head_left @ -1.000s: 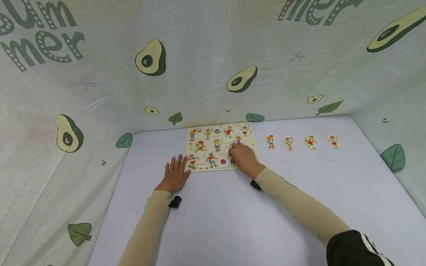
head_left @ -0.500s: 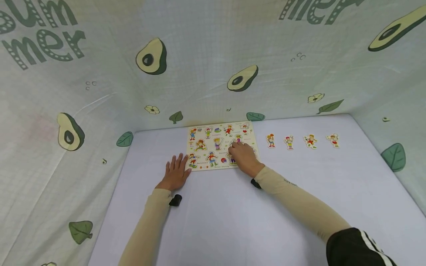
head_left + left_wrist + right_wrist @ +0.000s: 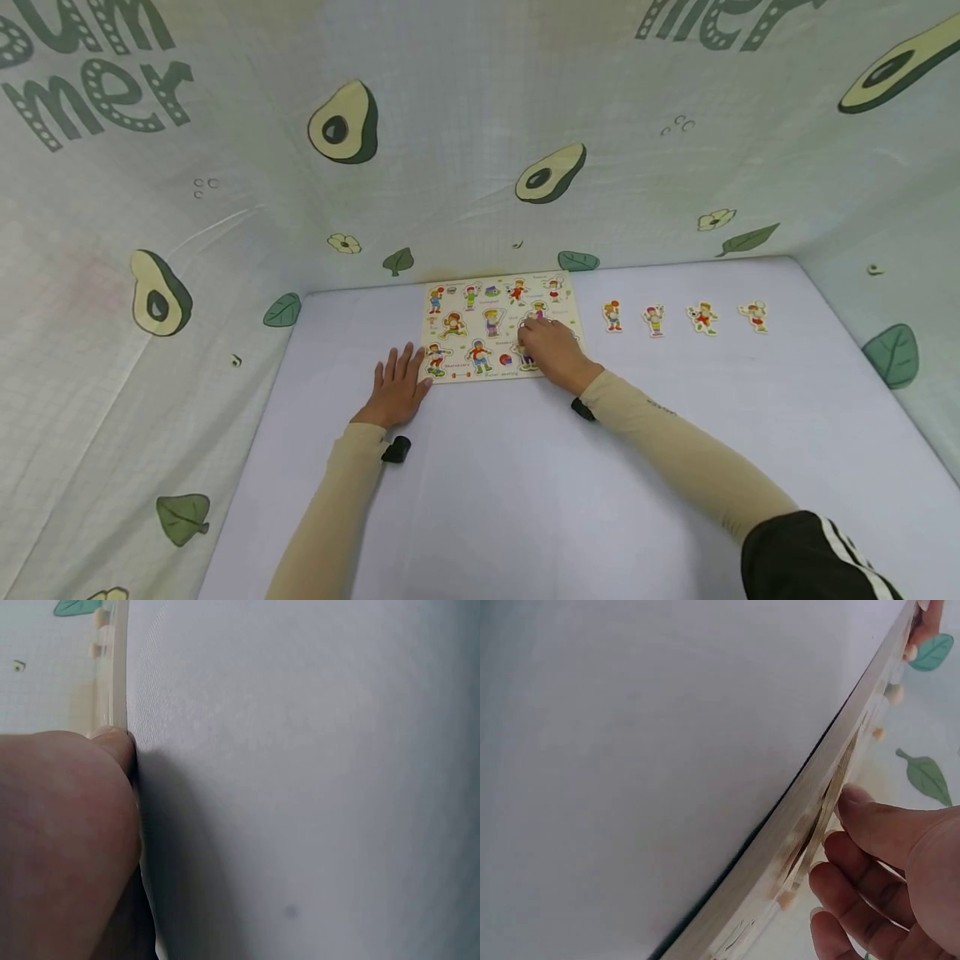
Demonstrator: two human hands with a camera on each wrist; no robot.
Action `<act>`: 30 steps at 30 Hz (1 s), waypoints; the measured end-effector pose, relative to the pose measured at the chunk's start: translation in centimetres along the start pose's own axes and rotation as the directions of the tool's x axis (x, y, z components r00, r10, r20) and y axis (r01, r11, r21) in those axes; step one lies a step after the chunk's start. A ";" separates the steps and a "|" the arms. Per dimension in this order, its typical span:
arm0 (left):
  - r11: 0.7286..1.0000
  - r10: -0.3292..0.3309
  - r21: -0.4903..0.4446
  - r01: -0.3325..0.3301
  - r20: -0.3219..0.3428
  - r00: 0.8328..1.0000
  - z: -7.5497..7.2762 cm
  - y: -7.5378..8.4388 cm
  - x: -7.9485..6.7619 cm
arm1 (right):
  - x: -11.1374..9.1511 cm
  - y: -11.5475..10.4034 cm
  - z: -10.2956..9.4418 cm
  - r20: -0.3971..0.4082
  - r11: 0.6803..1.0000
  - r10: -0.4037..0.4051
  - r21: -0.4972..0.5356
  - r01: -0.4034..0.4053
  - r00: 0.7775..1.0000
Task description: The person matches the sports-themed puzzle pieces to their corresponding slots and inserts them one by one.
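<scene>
A cream wooden puzzle board (image 3: 465, 337) with colourful sports-figure pieces lies at the far side of the table. My left hand (image 3: 393, 392) rests with spread fingers at the board's left edge, its thumb touching the lower left corner. In the left wrist view the thumb (image 3: 114, 744) meets the board's rim. Over the board's right part is my right hand (image 3: 558, 354), fingers curled. The right wrist view shows thumb and fingertips pinching a thin wooden puzzle piece (image 3: 819, 825), tilted against the board's face. Its picture is hidden.
Right of the board several loose figure pieces lie in a row, among them one holding a ball (image 3: 612, 317) and one farthest right (image 3: 753, 317). A white cloth (image 3: 637, 517) covers the table. Behind hangs an avocado-print curtain (image 3: 442, 125).
The head view shifts slightly. Both hands keep their places at the board, and the loose pieces stay in their row.
</scene>
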State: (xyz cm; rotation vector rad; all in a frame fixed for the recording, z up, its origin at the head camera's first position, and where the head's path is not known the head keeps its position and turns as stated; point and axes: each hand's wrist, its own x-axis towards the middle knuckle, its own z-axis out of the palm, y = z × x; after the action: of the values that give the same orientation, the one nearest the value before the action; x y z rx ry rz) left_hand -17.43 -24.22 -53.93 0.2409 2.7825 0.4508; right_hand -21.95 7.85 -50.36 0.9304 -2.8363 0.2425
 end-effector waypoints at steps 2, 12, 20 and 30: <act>1.000 -0.002 0.004 0.002 0.002 1.000 -0.1 0.1 0.0 | 0.1 0.0 0.0 0.009 1.000 0.008 0.020 -0.009 1.000; 1.000 -0.009 0.005 0.009 0.008 1.000 -0.4 0.3 -0.1 | 0.4 -0.2 -0.1 0.025 0.997 0.034 0.075 -0.036 0.999; 1.000 -0.003 -0.004 0.003 0.022 1.000 -0.5 0.6 -0.2 | -0.9 0.1 -0.5 0.041 0.986 0.050 0.159 -0.056 0.998; 1.000 -0.006 0.007 0.005 0.010 1.000 -0.2 0.3 0.0 | -2.5 0.3 -0.5 0.044 0.979 0.062 0.194 -0.070 0.997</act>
State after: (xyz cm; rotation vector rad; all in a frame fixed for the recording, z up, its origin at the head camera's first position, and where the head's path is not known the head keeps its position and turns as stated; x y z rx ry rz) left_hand -17.42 -23.98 -53.68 0.2364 2.7743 0.4378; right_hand -20.10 9.59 -50.39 0.8845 -2.9215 0.5255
